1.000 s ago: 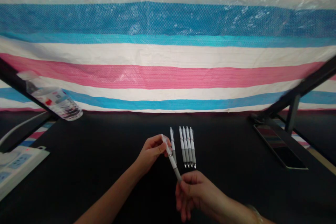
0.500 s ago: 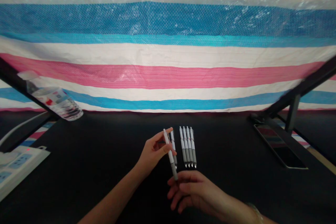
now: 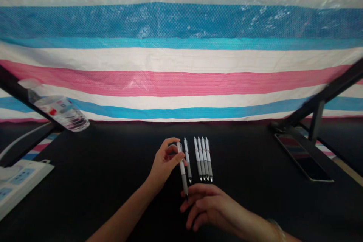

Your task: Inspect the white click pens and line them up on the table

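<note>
My left hand (image 3: 167, 160) pinches a white ballpoint pen (image 3: 182, 172) by its upper half, between thumb and fingers. The pen's grey grip and dark tip point down toward me, slightly tilted. By that tip is my right hand (image 3: 208, 206), its fingers loosely curled and apart. Its index finger reaches the lower end of the pen; whether they touch I cannot tell. Just right of the held pen, a matching pen (image 3: 187, 160) lies alone on the black table (image 3: 241, 151). Farther right, several more such pens (image 3: 203, 159) lie side by side in a row, tips toward me.
A phone (image 3: 303, 157) lies at the right, near a black slanted frame bar (image 3: 326, 92). At the left are a white power strip (image 3: 25, 181) and a tilted clear plastic bottle (image 3: 62, 111). A striped plastic sheet (image 3: 181, 83) hangs behind the table.
The held pen has shifted slightly left and down, uncovering more of the lone pen. My left hand moved a little left with it. My right thumb has drawn back from the pen's tip.
</note>
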Available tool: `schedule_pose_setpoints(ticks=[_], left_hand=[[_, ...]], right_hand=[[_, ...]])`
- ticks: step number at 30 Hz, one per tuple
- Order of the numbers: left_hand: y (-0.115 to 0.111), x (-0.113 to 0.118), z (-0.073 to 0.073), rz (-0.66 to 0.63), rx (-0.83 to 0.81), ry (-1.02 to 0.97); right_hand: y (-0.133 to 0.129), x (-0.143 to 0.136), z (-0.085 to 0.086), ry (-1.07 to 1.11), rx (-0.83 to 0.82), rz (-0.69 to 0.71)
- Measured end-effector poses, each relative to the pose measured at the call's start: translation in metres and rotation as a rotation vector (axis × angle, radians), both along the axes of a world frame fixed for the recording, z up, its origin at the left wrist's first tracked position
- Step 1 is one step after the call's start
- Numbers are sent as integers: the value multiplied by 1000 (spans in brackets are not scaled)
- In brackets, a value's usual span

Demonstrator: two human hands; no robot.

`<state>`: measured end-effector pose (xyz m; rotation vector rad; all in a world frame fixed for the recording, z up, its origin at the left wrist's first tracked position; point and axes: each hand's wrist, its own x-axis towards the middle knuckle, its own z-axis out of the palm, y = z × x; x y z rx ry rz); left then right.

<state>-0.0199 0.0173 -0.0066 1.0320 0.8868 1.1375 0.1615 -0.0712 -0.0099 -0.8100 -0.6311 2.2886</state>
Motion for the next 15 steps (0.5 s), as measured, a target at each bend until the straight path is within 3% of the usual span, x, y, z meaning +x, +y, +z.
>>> schedule_pose_setpoints(ticks=[15], left_hand=[[1, 1, -2, 62, -45, -9]], right_hand=[[0, 1, -1, -38, 7, 18]])
